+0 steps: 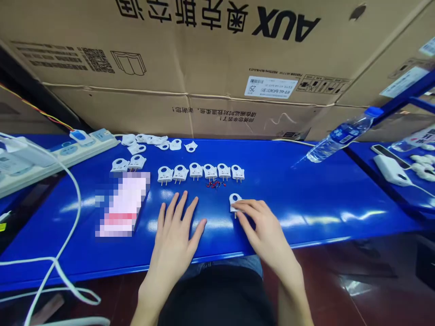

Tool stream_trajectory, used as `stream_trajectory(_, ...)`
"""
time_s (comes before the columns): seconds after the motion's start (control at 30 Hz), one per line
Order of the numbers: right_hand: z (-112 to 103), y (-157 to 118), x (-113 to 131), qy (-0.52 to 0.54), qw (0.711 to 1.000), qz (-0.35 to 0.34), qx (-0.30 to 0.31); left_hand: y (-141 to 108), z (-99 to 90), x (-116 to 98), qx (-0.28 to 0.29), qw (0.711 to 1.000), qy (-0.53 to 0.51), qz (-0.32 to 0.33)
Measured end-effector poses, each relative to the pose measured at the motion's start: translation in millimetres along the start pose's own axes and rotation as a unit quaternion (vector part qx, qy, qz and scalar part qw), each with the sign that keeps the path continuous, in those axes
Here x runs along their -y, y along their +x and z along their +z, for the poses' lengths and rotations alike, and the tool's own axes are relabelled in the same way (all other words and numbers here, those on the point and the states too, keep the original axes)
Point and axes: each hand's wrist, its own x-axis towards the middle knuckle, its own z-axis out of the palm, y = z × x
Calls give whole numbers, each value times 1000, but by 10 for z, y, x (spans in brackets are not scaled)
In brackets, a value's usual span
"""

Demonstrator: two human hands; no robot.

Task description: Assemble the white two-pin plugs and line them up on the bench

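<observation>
A glossy blue bench (pixel 299 194) is spanning the view and reflecting overhead light; behind it a large cardboard carton (pixel 204 68) is standing with its print upside down, and below the near edge a dark reddish floor (pixel 360 290) is showing. The white plug (pixel 234 202) is lying on the bench, in front of the right end of a row of six similar plugs (pixel 196 171). Its ringed end is pointing away from me, toward the carton; its prongs are pointing toward me, and its long axis is running roughly square to the near edge. My right hand (pixel 267 224) is pinching its prong end between thumb and fingers. My left hand (pixel 175 242) is resting palm down on the bench, its fingers spreading apart. Red and black wire pieces (pixel 215 184) are lying just before the row, and a clear bottle (pixel 336 138) is leaning at the right.
</observation>
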Motion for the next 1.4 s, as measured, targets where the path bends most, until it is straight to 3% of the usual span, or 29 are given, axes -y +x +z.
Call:
stream_trajectory(0.13,70,107,208,49,997,-37,50,-1,5,-3,9,1000,0,1)
stream_trajectory(0.23,118,214,233,69,996,-49,42,-3,9,-2,8,1000,2,1)
stream_trajectory(0.37,172,379,112,-15,1000,-11,-10,0,3,-8,6,1000,2,2)
stream_trajectory(0.47,225,447,13,-78,997,0,-2,1,-3,-23,7,1000,3,-4)
stream_trajectory(0.57,275,448,-44,-91,996,-4,-2,-3,-1,-37,3,1000,8,-2)
stream_trajectory(0.8,310,401,-91,-15,1000,19,-18,-5,8,-32,-2,999,23,26)
stream_trajectory(1.0,341,398,-64,-44,999,4,-19,26,6,-41,-3,999,22,31)
stream_trajectory(1.4,394,350,-56,-18,999,-7,-34,58,-70,-9,2,995,-90,41)
